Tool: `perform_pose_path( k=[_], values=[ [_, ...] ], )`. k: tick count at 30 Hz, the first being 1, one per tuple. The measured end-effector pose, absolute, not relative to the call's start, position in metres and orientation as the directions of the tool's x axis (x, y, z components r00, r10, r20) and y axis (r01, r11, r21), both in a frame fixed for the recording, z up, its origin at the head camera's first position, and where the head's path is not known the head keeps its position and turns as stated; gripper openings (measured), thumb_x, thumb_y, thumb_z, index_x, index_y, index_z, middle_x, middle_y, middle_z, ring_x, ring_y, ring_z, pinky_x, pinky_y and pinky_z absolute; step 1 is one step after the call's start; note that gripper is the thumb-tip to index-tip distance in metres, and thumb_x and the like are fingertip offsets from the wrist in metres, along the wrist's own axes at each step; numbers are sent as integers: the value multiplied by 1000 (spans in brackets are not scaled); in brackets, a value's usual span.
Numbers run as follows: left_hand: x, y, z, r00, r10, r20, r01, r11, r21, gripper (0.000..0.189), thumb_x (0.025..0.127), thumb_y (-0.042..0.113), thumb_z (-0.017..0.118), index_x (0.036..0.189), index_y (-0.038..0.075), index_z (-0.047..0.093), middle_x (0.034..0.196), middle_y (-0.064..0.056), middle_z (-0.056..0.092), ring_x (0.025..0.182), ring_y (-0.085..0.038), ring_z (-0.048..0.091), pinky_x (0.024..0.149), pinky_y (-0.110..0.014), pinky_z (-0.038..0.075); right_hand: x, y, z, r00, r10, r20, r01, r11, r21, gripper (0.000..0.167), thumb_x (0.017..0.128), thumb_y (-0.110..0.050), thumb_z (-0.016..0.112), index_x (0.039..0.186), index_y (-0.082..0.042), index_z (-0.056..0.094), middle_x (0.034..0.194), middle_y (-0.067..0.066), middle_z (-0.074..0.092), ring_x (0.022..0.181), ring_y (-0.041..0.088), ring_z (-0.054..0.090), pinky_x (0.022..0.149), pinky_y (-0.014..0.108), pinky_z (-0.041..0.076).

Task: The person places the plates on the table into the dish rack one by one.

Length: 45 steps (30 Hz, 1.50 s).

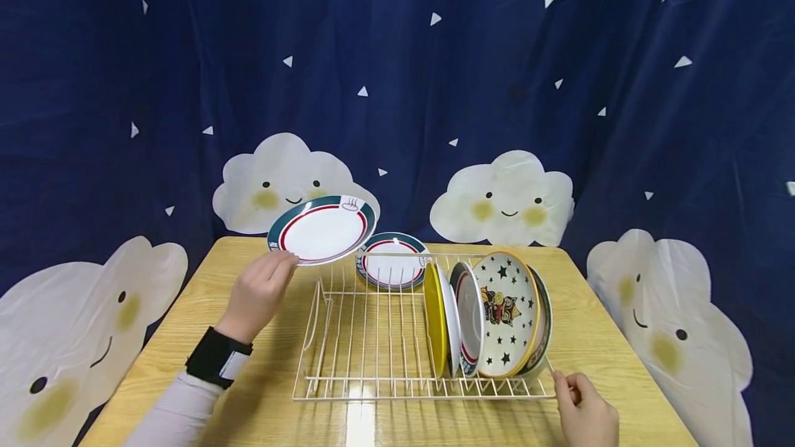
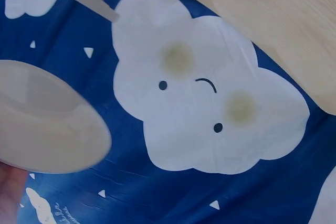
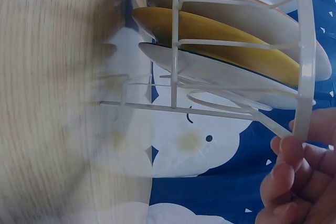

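Note:
My left hand (image 1: 261,292) pinches the near-left rim of a white plate (image 1: 323,232) with a dark green and red border, held up above the table's back left. In the left wrist view the pale underside of that plate (image 2: 50,119) shows at the left edge. At the front right corner of the white wire dish rack (image 1: 366,379), my right hand (image 1: 586,409) grips the frame between thumb and fingers. Plates stand on edge in the rack's right half: a yellow plate (image 1: 436,319), white ones, and a star-patterned plate (image 1: 506,314) with a cartoon figure.
Behind the rack, another green-and-red bordered plate (image 1: 393,262) lies on the wooden table (image 1: 168,364). A dark blue curtain (image 1: 397,88) with white clouds hangs around the table's back and sides. The rack's left slots show bare wires.

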<state>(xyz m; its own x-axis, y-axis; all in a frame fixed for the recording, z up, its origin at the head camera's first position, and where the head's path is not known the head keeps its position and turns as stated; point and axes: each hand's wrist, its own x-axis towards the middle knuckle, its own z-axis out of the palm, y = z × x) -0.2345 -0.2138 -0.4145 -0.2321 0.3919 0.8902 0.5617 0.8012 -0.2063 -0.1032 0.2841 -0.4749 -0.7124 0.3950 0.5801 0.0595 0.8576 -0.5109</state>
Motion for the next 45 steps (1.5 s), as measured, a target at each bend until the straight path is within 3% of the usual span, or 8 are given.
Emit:
perform_pose_path(
  k=[7,14,17,20,24,29,38,45],
  values=[
    [-226,-206,-418,-40,458,888,687,658,-308,26,101,11,51,95,-3,72,93,-13,74,85,-26,71,75,-39,59,-107,279,-458,-646,419,638,4,838,-546,24,91,-16,66,69,-7,63,49,-15,41,44,-9,28,44,19,28],
    [-213,-192,-424,89,525,847,729,545,-415,25,101,4,49,96,-2,72,96,-14,74,88,-27,72,76,-38,59,-119,244,-428,-610,333,719,-237,789,-567,23,87,-5,70,66,-10,63,48,-14,46,43,-10,34,42,13,29],
    [-205,-184,-425,105,546,831,735,520,-435,25,101,3,48,96,-2,72,97,-14,74,88,-25,72,77,-37,59,-123,224,-414,-630,253,734,-365,738,-568,22,86,0,69,67,-10,65,48,-10,49,43,-8,37,41,13,31],
    [-198,-177,-425,108,561,820,745,500,-441,26,101,4,48,97,-1,73,97,-13,75,88,-23,72,76,-35,59,-124,201,-402,-708,167,686,-431,667,-607,24,86,1,68,67,-12,65,48,-8,51,43,-5,40,39,14,32],
    [-190,-170,-425,106,580,807,761,476,-442,27,102,9,48,100,0,73,98,-11,75,90,-22,72,75,-34,59,-127,175,-390,-842,81,534,-364,645,-672,23,93,-12,66,70,-14,65,50,-10,50,45,-3,41,42,17,36],
    [-184,-161,-424,126,582,803,782,440,-441,26,102,11,49,101,-1,72,99,-11,75,91,-22,72,76,-34,59,-135,158,-385,-912,95,398,-249,644,-723,33,97,-25,62,67,-11,63,49,-6,48,45,2,40,43,20,36],
    [-180,-156,-424,106,564,819,785,457,-417,27,102,12,49,100,0,73,97,-10,75,89,-20,72,76,-34,60,-139,147,-386,-941,224,253,-146,405,-903,37,95,-18,63,62,-2,56,46,-2,44,39,8,40,38,21,34],
    [-178,-152,-426,70,555,829,777,490,-394,27,102,15,50,99,2,74,96,-8,75,89,-19,71,77,-34,60,-142,142,-392,-838,312,447,-302,417,-857,36,93,-7,63,58,-8,53,44,-4,41,36,3,35,35,19,30]
  ],
)
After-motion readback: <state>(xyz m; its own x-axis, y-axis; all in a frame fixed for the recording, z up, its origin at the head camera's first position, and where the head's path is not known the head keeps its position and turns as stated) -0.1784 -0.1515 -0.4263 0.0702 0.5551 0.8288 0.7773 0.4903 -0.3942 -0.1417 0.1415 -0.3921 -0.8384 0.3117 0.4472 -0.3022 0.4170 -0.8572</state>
